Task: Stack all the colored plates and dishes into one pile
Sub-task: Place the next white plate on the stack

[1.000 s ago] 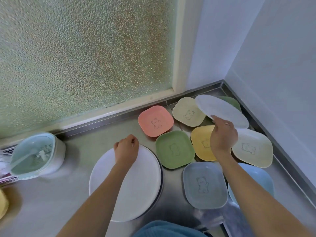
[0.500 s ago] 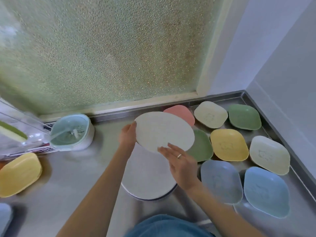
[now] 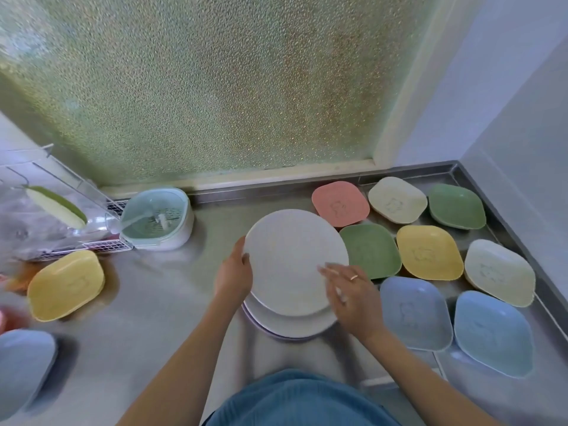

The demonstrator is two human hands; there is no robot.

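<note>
Round white plate (image 3: 295, 259) sits tilted above a pile of larger round white plates (image 3: 289, 325) on the steel counter (image 3: 147, 302). Left hand (image 3: 233, 276) curls around its left rim, thumb on top. Right hand (image 3: 353, 295), fingers spread and blurred, lies flat at its lower right edge; whether it grips is unclear. Just right of that hand sit a green square dish (image 3: 370, 255) and a grey-blue square dish (image 3: 415, 313).

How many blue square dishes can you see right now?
3. Two sit side by side at the right, near the person: a grey-blue dish and a brighter blue dish beside it. A third blue dish is cut off at the left edge. More may lie out of frame.
</note>
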